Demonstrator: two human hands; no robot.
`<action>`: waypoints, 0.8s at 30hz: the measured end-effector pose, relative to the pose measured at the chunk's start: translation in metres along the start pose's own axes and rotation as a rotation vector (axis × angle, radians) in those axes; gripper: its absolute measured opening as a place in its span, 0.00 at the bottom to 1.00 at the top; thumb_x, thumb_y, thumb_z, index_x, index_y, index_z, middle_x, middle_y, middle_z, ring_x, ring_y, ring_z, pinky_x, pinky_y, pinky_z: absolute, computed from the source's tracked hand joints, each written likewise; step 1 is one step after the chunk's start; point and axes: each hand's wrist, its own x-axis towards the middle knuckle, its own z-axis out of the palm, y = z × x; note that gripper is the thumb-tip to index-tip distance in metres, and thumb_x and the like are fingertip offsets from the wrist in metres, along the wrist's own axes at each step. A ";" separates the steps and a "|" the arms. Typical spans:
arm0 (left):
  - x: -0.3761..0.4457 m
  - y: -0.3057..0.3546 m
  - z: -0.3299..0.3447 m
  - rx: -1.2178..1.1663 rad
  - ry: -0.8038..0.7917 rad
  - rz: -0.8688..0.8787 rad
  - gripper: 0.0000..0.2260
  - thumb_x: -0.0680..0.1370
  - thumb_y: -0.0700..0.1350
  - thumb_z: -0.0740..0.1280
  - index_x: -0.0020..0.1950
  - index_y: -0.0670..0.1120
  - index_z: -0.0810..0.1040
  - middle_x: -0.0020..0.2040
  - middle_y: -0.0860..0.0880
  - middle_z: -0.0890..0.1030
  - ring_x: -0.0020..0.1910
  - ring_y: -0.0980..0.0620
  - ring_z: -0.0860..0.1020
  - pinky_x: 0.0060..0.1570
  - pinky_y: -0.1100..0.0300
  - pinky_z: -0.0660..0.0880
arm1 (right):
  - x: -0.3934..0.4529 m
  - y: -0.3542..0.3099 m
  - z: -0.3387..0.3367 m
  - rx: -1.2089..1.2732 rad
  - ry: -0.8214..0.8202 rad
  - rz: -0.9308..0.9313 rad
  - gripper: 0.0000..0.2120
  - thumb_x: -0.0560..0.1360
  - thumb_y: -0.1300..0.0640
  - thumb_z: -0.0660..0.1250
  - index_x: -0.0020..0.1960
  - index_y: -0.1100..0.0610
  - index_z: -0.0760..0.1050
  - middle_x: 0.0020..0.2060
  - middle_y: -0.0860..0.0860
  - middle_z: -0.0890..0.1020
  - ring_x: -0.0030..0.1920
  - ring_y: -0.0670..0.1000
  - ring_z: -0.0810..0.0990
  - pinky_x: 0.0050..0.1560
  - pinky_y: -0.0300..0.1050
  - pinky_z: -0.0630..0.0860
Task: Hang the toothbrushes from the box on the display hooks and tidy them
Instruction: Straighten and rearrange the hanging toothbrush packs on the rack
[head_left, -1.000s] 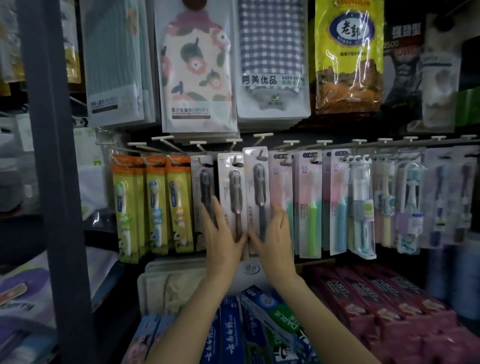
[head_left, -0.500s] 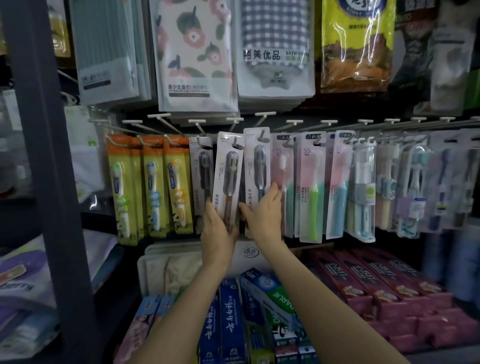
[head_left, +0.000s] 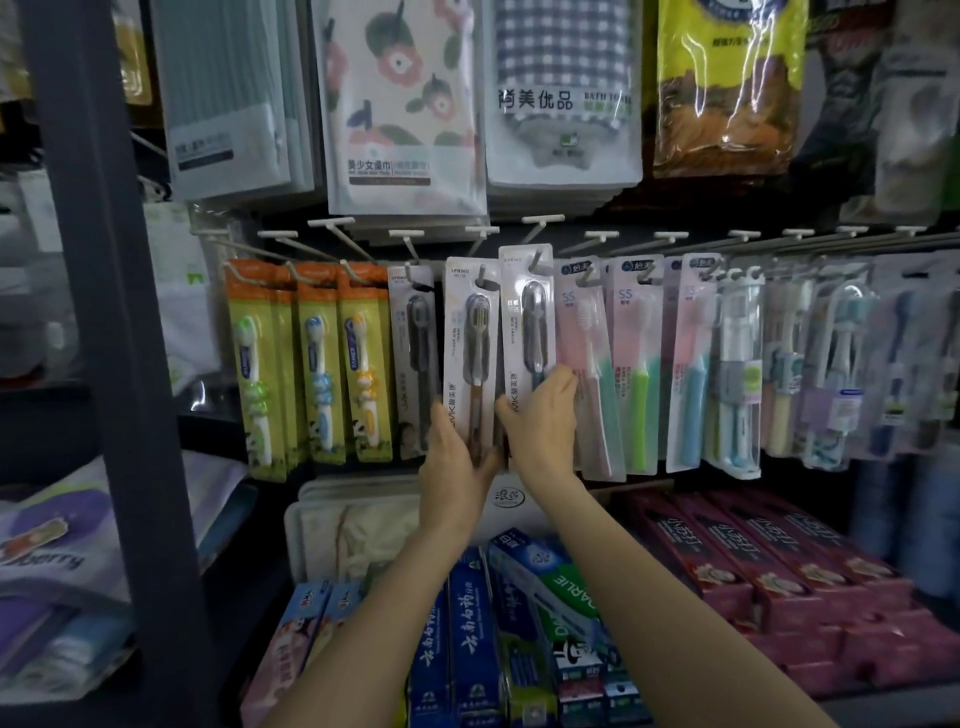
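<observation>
Along the row of display hooks (head_left: 540, 221), near its middle, two white carded toothbrush packs hang side by side, and both hands are on their lower ends. The left hand (head_left: 457, 460) has its fingers curled round the bottom of the left white pack (head_left: 470, 332), thumb on the card's left edge. The right hand (head_left: 540, 421) pinches the right white pack (head_left: 527, 322) low down, thumb on the front, fingers wrapped behind its right edge. Both packs are on their hooks through the punched holes at the top; the left one looks to hang slightly askew. A grey pack (head_left: 413, 353) hangs just to the left of them, orange-topped children's brush packs (head_left: 317, 358) further left, and pink packs (head_left: 587, 364) touch the right hand's fingers. Boxed toothpaste (head_left: 472, 639) lies on the shelf below. The box named in the task is not in view.

These packs should be light, thin card with a stiff clear blister over the brush: easy to swing, easy to crease. The punched hole is likely the weak point, so tugging downward could tear it. Holding the card edges low, as now, seems best for squaring each pack; the glossy blister would likely slip under fingertips.
</observation>
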 end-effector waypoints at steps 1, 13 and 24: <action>-0.001 0.001 0.000 -0.008 -0.006 -0.001 0.37 0.74 0.44 0.69 0.75 0.45 0.49 0.70 0.43 0.66 0.65 0.45 0.70 0.59 0.49 0.73 | 0.000 0.000 -0.002 -0.003 -0.011 0.002 0.20 0.72 0.58 0.70 0.58 0.63 0.63 0.54 0.57 0.72 0.51 0.54 0.74 0.45 0.39 0.67; -0.003 0.003 0.002 -0.034 -0.005 0.018 0.36 0.74 0.44 0.69 0.74 0.43 0.50 0.70 0.43 0.66 0.67 0.45 0.68 0.63 0.49 0.70 | -0.004 0.011 -0.020 0.036 -0.199 0.029 0.28 0.71 0.58 0.71 0.63 0.64 0.60 0.58 0.59 0.71 0.58 0.57 0.72 0.52 0.44 0.71; -0.032 -0.007 -0.008 0.079 -0.077 0.038 0.40 0.75 0.47 0.68 0.76 0.45 0.43 0.75 0.44 0.55 0.71 0.47 0.63 0.64 0.55 0.66 | -0.027 0.024 -0.036 -0.143 -0.199 -0.054 0.23 0.77 0.52 0.63 0.63 0.66 0.62 0.58 0.60 0.71 0.57 0.58 0.72 0.57 0.48 0.71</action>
